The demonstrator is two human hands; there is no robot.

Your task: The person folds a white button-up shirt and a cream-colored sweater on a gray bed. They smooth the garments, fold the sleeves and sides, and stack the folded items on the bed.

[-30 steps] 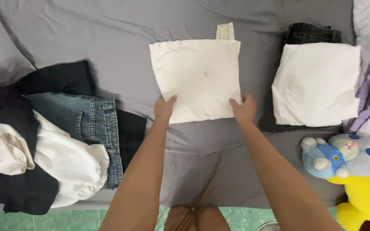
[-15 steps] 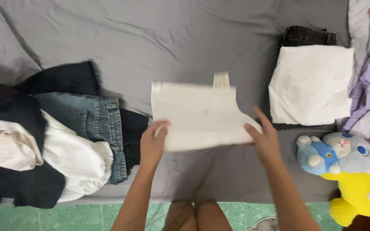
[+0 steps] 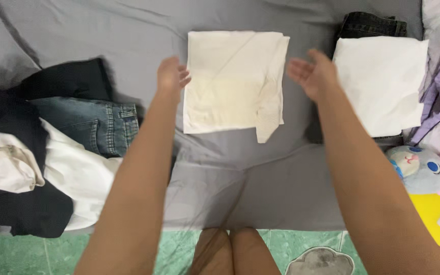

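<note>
Grey bedsheet is covering the bed and carrying everything in view, and the folded cream cloth is lying flat near its middle, serving as the landmark; a narrow strip of the cloth is poking out at its near right corner. To the left of the cloth, the left hand is hovering just beside its edge with fingers loosely curled and holding nothing; to the right of the cloth, the right hand is hanging with palm spread and fingers apart, also empty and not touching the fabric. Further right of the cloth a folded white garment is resting on dark folded jeans; further left, a heap of blue denim, black and white clothes is waiting; a plush toy is sitting to the near right of the cloth.

The cloth is looking light, thin and limp; it would likely sag and unfold if lifted by one point, so pinching both layers at two corners, or sliding flat palms beneath, seems the safer hold.

Compared with a second ago, the cloth is sitting folded over into a narrower shape, its strap no longer showing at the far edge; both hands, then gripping its near edge, are now released and raised beside it.
</note>
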